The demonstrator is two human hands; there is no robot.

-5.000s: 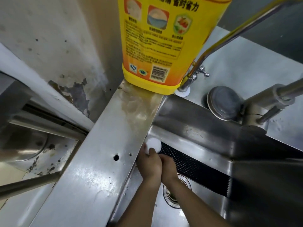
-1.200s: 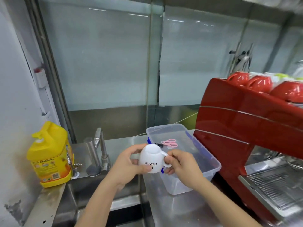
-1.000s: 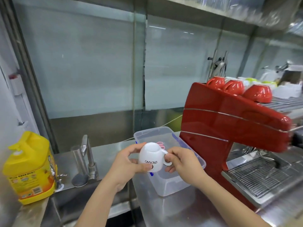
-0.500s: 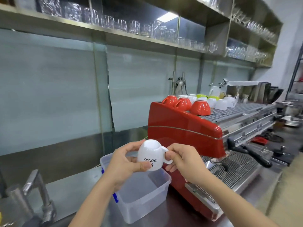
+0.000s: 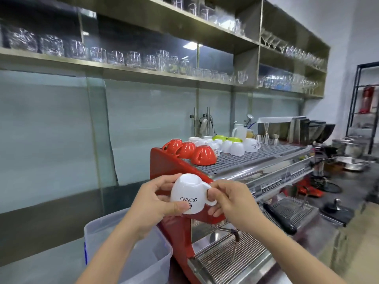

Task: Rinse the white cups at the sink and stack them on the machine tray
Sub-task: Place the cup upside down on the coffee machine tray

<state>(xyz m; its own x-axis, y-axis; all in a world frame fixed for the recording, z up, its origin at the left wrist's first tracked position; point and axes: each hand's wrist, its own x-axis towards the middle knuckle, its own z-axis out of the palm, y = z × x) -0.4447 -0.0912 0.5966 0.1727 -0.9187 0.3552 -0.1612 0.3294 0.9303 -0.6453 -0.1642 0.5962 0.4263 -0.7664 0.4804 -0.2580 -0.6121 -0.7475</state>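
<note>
Both hands gripped one white cup upside down, in the air before the red coffee machine: left hand on its body, right hand at the handle. More cups sat upturned along the machine tray's back-left edge.

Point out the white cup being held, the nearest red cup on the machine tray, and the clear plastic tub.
white cup (image 5: pixel 189 192): head view, on its upturned side wall.
nearest red cup (image 5: pixel 203 155): head view, on its body.
clear plastic tub (image 5: pixel 162 245): head view, on its right rim.
</note>
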